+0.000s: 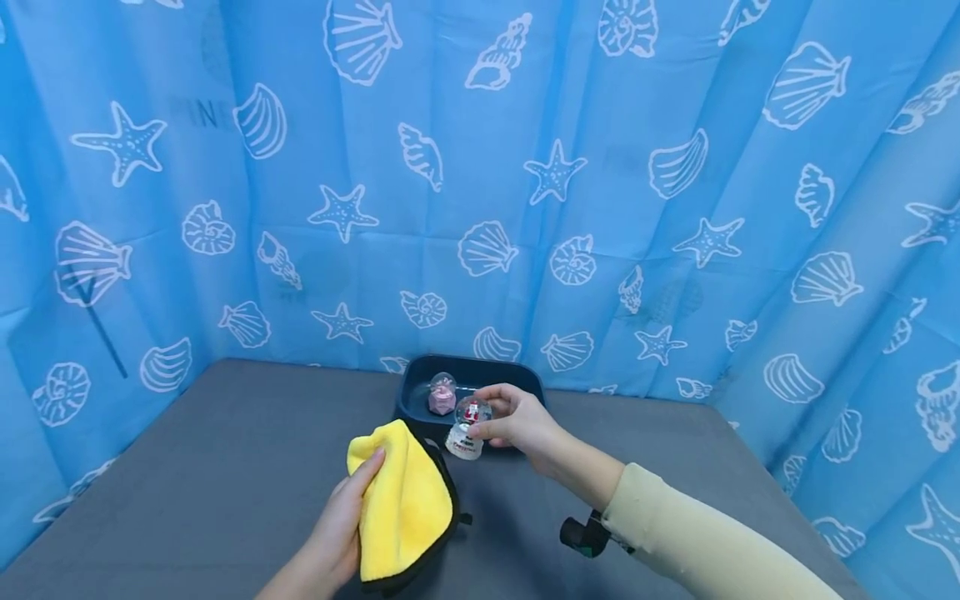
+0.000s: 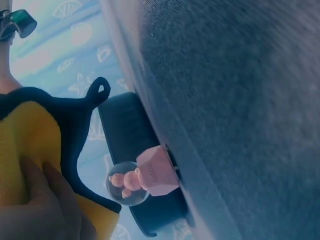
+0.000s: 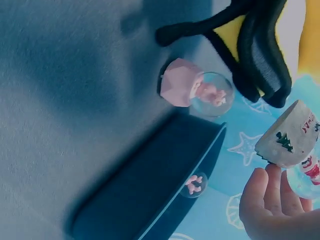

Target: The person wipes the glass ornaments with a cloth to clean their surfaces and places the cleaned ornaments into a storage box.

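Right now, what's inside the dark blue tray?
A pink snow globe stands inside the tray, toward the left. In the head view, the right hand and the white-based snow globe it holds cover part of the interior; anything behind them is hidden.

Dark tray (image 1: 480, 372), pink globe (image 3: 181, 86) on grey table (image 1: 225, 475)

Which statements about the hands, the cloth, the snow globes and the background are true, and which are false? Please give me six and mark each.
1. The left hand holds a yellow cloth. True.
2. The right hand holds a white-based snow globe. True.
3. A pink snow globe is in the tray. True.
4. The right wrist view shows only one pink snow globe. False: a second one stands on the table, outside the tray.
5. The cloth is edged in white. False: it is edged in black.
6. The print behind the tray shows flowers. False: the curtain shows seashells and starfish.
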`<action>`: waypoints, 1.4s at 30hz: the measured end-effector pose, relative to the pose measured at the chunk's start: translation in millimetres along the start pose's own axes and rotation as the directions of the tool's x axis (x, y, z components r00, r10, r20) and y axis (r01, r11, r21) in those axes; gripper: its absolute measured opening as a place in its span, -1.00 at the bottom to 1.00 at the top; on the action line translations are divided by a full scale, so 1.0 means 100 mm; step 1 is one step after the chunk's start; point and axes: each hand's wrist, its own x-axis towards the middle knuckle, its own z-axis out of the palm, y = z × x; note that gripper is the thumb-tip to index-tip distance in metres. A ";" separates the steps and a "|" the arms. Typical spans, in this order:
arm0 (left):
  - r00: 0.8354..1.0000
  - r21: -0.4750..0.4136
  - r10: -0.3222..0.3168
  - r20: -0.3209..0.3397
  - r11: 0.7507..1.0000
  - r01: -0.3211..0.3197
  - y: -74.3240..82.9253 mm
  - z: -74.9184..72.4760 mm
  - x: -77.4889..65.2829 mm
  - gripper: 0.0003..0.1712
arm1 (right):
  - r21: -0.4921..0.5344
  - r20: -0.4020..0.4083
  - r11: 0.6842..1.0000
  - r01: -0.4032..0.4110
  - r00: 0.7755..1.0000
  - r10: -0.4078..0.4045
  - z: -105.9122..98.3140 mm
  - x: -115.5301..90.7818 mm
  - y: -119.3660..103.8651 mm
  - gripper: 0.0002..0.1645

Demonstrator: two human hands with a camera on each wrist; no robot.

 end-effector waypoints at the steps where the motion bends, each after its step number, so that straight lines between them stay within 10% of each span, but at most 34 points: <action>1: 1.000 0.004 -0.002 -0.003 1.000 0.002 0.01 0.00 0.00 -0.18 | -0.008 -0.003 1.000 -0.003 1.000 0.003 0.00 0.02 0.00 -0.45; 42: 0.997 0.032 -0.021 -0.075 0.999 0.024 0.13 -0.23 -0.01 -0.18 | 0.089 -0.127 0.991 -0.099 0.986 0.110 -0.18 0.68 0.09 -0.42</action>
